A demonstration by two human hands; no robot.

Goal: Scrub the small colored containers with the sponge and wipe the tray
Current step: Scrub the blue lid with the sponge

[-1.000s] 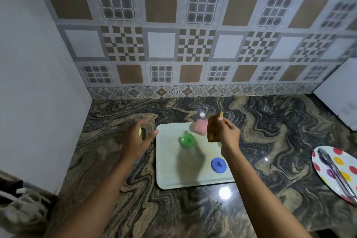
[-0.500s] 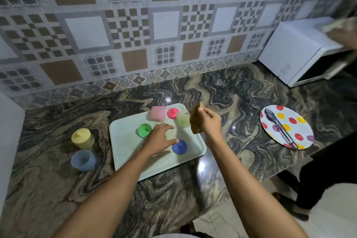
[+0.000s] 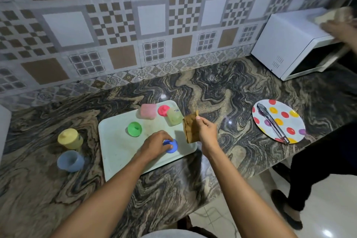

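my left grip [image 3: 154, 144] curls round the blue lid [image 3: 172, 147] on the pale tray [image 3: 117, 150]; my right grip [image 3: 206, 131] pinches the brown sponge [image 3: 190, 128] upright at the tray's right edge. the tray lies on a swirled dark stone tabletop [image 3: 222, 91] under a patterned tile wall [image 3: 150, 17]. a yellow container [image 3: 69, 139] and a blue container [image 3: 70, 160] stand left of it, a white microwave [image 3: 286, 44] far right.

Four cups are showing: yellow cup [image 3: 70, 138], blue cup [image 3: 70, 161], pink cup [image 3: 148, 111], green cup [image 3: 174, 117]; three lids: green lid [image 3: 134, 129], red lid [image 3: 163, 110], blue lid [image 3: 172, 148]; one tray [image 3: 119, 152], one sponge [image 3: 190, 128].
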